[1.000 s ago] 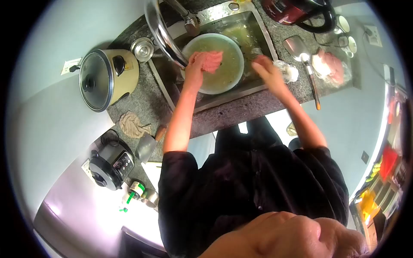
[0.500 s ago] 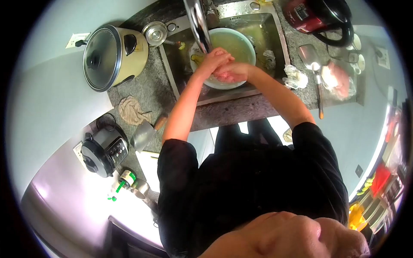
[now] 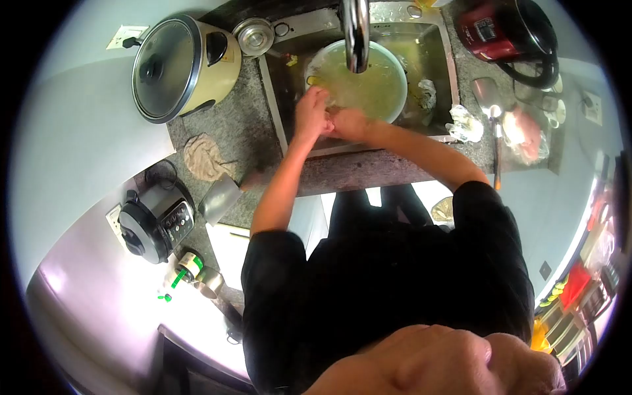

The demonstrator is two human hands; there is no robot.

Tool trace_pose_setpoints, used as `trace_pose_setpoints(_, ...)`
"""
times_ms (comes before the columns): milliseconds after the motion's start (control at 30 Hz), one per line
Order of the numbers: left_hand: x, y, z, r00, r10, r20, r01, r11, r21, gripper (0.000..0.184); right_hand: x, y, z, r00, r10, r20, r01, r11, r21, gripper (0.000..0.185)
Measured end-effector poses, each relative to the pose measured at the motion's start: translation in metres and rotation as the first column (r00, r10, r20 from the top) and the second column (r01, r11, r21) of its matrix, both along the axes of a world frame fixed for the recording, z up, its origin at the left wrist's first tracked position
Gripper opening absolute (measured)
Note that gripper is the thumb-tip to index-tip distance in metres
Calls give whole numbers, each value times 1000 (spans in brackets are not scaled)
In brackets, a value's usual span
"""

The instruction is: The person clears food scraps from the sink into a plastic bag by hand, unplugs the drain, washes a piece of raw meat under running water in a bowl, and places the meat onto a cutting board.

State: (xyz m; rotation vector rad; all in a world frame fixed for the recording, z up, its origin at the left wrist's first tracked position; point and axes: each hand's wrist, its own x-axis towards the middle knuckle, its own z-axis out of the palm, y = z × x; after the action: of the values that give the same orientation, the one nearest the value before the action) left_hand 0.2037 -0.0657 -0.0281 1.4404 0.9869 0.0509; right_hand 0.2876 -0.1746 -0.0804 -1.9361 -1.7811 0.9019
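Close together over the front left part of a pale round basin are my two hands. My left hand has its fingers curled in, near the basin's left rim. Against it lies my right hand, smeared by motion, its fingers not clear. A little pink shows where the hands meet, and I cannot tell whether it is skin or a held thing. Cloudy yellowish water fills the basin, which stands in the metal sink. The chrome faucet hangs over the basin.
On the left stand a cream rice cooker, a crumpled cloth, a cleaver and a pressure cooker. To the right are a red kettle, a spatula, crumpled plastic and bagged pink meat.
Both hands have shifted left and slightly down relative to the basin, away from beneath the faucet. The camera view has swung a little, so the counter and sink appear farther right.
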Motion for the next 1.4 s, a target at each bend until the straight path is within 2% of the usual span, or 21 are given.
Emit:
trace_pose_setpoints(33,-16,8,26,993,-66,-102,76,992,98,24,3,3,-13,1000,2,-4,-2,1000,3,37)
trace_pose_setpoints(100,-62,31,48,965,243,-103,-233,968,96,30,21,10,-63,959,-137,247,6,885,465,37)
trace_pose_setpoints(133,-92,60,41,969,117,-218,-21,917,399,35,27,12,-83,960,-138,243,9,883,469,37)
trace_pose_setpoints(233,-143,80,51,852,201,-483,426,270,864,45,25,22,-120,930,-239,279,64,853,517,31)
trace_pose_setpoints(267,-154,80,51,861,204,-466,403,288,869,47,21,25,-127,949,-142,283,130,990,60,33)
trace_pose_setpoints(300,-156,77,51,863,203,-463,400,285,871,47,20,29,-126,968,-56,245,156,898,-411,35)
trace_pose_setpoints(400,-150,51,47,961,22,-276,267,188,945,43,31,17,-105,983,126,134,-48,877,-477,28)
trace_pose_setpoints(433,-138,37,52,972,-29,-231,229,298,927,41,39,9,-87,980,135,144,-51,878,-477,28)
trace_pose_setpoints(467,-127,26,48,983,-114,-141,176,415,892,41,48,-1,-62,973,-173,-153,128,955,-268,26)
trace_pose_setpoints(500,-113,11,41,988,-142,-64,127,501,856,41,54,-11,-31,788,-379,-485,368,922,-123,27)
trace_pose_setpoints(567,-83,-14,25,978,-201,57,99,685,722,44,71,-16,70,323,-606,-728,418,781,-464,28)
trace_pose_setpoints(600,-68,-24,10,966,-245,86,122,720,683,52,78,-20,98,334,-608,-721,421,780,-463,28)
trace_pose_setpoints(667,-30,-39,14,934,-320,159,153,760,632,70,89,-29,136,23,-480,-877,336,830,-445,24)
trace_pose_setpoints(800,30,-54,-4,872,-277,403,-15,809,588,54,93,-43,165,93,-522,-848,379,806,-454,24)
trace_pose_setpoints(900,44,-48,-12,849,-423,317,297,878,375,28,101,-56,177,228,-554,-801,560,747,-357,24)
trace_pose_setpoints(1000,39,-35,-4,885,-99,456,64,994,90,15,116,-76,183,297,-659,-691,738,618,-272,26)
trace_pose_setpoints(1033,38,-29,8,885,-102,454,67,993,93,15,120,-84,185,299,-715,-632,806,544,-233,26)
trace_pose_setpoints(1100,38,-21,27,828,-277,487,-58,822,567,15,125,-102,178,333,-721,-607,810,549,-207,27)
trace_pose_setpoints(1167,45,-25,35,760,-289,582,-91,839,537,17,126,-114,174,356,-628,-693,783,605,-146,29)
trace_pose_setpoints(1233,50,-39,59,644,35,764,117,983,-144,21,133,-123,167,303,-614,-729,809,570,-144,28)
trace_pose_setpoints(1400,68,-51,72,762,-174,624,418,868,-268,27,138,-112,203,-122,-567,-815,744,491,-453,25)
